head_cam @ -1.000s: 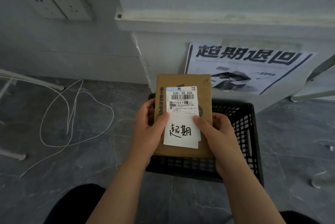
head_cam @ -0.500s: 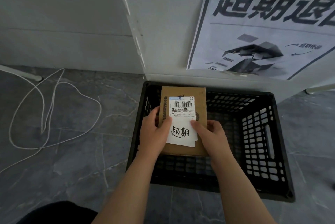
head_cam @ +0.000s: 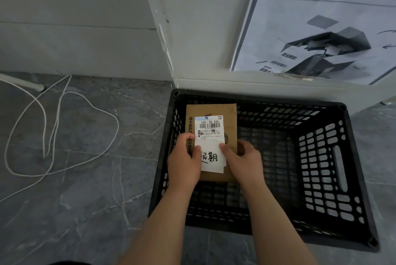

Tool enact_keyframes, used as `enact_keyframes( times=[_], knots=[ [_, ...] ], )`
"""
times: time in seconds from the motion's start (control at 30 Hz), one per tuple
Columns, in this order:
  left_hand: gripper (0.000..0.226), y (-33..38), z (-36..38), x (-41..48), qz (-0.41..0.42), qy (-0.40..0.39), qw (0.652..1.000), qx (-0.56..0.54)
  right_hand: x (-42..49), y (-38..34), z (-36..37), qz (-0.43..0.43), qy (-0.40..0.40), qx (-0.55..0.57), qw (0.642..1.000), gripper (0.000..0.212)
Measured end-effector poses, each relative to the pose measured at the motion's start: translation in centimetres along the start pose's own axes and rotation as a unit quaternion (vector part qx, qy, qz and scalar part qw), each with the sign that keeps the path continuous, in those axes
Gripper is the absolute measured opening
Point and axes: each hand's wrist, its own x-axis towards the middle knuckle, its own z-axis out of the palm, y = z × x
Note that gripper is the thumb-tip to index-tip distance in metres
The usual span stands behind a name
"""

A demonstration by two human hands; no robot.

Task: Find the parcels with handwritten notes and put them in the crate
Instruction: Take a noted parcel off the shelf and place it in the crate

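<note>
Grey marbled floor [head_cam: 85, 200] and pale wall [head_cam: 75, 7], big printed poster [head_cam: 321, 28] taped up at right, loose white cable [head_cam: 57, 131] looped on the tiles at left, well apart from everything else. Black slotted crate [head_cam: 353, 168] on the floor against the wall base, seen from above. Brown cardboard parcel [head_cam: 230, 114] now down inside the crate's left part, near the left wall, face up. A second ago held above the rim in front of the wall, half a second ago lower over the opening, so lowered steadily in. Cannot tell whether already resting on the crate bottom or just above it. Left hand [head_cam: 184, 166] gripping the parcel's left edge, thumb curled over onto the top face. Right hand [head_cam: 244, 159] gripping the right edge, thumb laid on the paper. Same two-handed grip as before, not yet released. Printed shipping label [head_cam: 209, 125] on the top face, white handwritten note [head_cam: 212, 157] stuck just below it, bold black characters partly covered by the left thumb. Judged from that: right kind of parcel, placement nearly done, only letting go and pulling both hands out left for this one.
</note>
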Motion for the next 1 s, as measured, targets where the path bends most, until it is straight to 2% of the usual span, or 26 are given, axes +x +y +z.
enact_keyframes(
  times=[0.1, 0.33, 0.4, 0.53, 0.63, 0.73, 0.83, 0.9, 1.0],
  knots=[
    [0.030, -0.5, 0.4, 0.7, 0.001, 0.007, 1.000, -0.002, 0.4, 0.2, 1.2, -0.004, 0.000, -0.002, 1.000, 0.078],
    [0.051, -2.7, 0.7, 1.2, -0.009, -0.021, 1.000, -0.016, 1.0, 1.5, 3.2, -0.025, -0.011, -0.012, 1.000, 0.025],
    [0.054, -2.7, 0.7, 1.1, 0.001, -0.030, 1.000, 0.001, 1.0, 2.1, 3.5, -0.034, -0.008, -0.019, 0.999, 0.019],
    [0.062, -3.2, 1.3, 1.1, 0.014, -0.085, 0.996, 0.039, 1.0, 3.0, 3.8, -0.050, -0.010, -0.026, 0.998, 0.022],
    [0.068, -3.6, 1.6, 0.9, 0.011, -0.116, 0.987, 0.106, 0.8, 3.4, 3.8, -0.050, -0.017, -0.005, 0.999, 0.027],
    [0.076, -3.5, 1.7, 0.2, 0.015, -0.141, 0.972, 0.188, 0.4, 3.3, 3.7, -0.026, -0.050, 0.030, 0.998, 0.050],
    [0.084, -3.2, 1.8, -0.6, 0.053, -0.141, 0.963, 0.226, 0.6, 3.4, 3.7, -0.012, -0.080, 0.041, 0.996, 0.081],
    [0.085, -3.1, 1.9, -0.8, 0.075, -0.134, 0.959, 0.238, 0.7, 3.3, 3.9, 0.000, -0.096, 0.036, 0.995, 0.091],
    [0.079, -3.3, 2.0, -0.7, 0.057, -0.140, 0.954, 0.260, 0.7, 3.1, 4.4, 0.002, -0.107, 0.006, 0.994, 0.100]
  ],
)
